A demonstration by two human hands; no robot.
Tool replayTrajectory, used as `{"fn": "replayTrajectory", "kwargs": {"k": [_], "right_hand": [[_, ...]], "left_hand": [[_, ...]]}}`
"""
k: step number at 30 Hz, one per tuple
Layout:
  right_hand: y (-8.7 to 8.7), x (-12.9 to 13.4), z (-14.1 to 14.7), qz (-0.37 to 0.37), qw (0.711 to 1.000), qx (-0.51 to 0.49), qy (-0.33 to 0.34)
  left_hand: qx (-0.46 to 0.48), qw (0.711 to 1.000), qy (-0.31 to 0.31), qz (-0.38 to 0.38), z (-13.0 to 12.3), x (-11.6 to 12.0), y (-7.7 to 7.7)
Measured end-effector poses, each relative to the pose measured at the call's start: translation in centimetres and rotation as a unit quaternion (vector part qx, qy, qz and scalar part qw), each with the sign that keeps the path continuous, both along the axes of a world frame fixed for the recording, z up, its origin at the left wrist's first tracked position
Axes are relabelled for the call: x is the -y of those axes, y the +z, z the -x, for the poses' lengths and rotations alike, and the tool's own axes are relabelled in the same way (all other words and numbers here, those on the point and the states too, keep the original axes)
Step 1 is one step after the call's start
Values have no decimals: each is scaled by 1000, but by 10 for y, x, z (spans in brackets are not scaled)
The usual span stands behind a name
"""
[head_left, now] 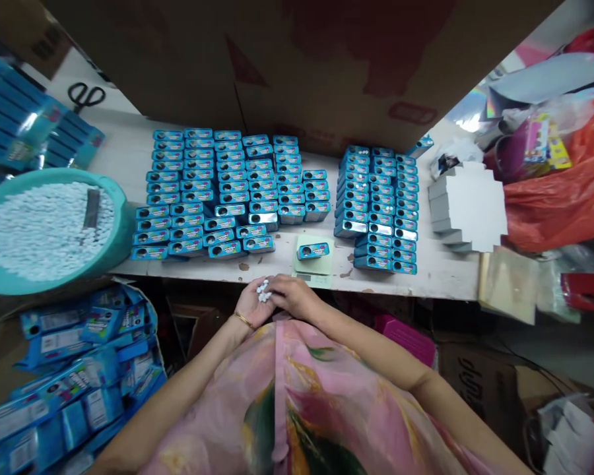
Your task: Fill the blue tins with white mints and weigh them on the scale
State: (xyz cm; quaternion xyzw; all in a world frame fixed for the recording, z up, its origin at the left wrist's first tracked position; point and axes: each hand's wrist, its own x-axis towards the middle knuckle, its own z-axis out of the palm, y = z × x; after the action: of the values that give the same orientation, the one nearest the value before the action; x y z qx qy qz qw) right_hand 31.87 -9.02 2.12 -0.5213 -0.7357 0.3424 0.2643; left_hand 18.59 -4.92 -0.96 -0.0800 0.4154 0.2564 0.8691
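Observation:
Small white pieces [263, 291] rest in the cupped palm of my left hand [251, 305], at the table's front edge. My right hand [293, 295] reaches over that palm, its fingers bent down at the pieces; whether a piece is between the fingertips is too small to tell. Just beyond my hands, one blue box [313, 251] lies on a pale green scale [321, 265]. Rows of similar blue boxes [235, 177] stand to the left of the scale, and a second group [379, 204] stands to the right, some with white pieces on top.
A turquoise basin [123, 218] of white pieces, with a dark scoop [92, 208], sits at the left above a carton of blue packets [99, 363]. A large cardboard box [297, 72] stands behind the rows. White cartons [470, 204] and a red bag [564, 191] lie right; scissors [84, 96] back left.

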Motion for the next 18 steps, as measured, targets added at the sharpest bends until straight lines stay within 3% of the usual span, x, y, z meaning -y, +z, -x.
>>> {"fn": "replayTrajectory", "kwargs": {"k": [2, 5, 8, 13, 18], "right_hand": [[4, 1, -23, -6, 995, -50, -84], [8, -6, -58, -26, 987, -26, -159], [4, -18, -81, -17, 985, 52, -164], [-5, -30, -89, 2, 975, 159, -153], [-8, -29, -90, -26, 980, 87, -177]], "left_hand": [[-1, 1000, 14, -6, -9, -4, 3], [-17, 1000, 19, -8, -17, -9, 6], [-24, 999, 25, -2, -18, -9, 5], [-29, 999, 33, 8, -14, -4, 3], [-36, 998, 49, 11, -9, -1, 2]]}}
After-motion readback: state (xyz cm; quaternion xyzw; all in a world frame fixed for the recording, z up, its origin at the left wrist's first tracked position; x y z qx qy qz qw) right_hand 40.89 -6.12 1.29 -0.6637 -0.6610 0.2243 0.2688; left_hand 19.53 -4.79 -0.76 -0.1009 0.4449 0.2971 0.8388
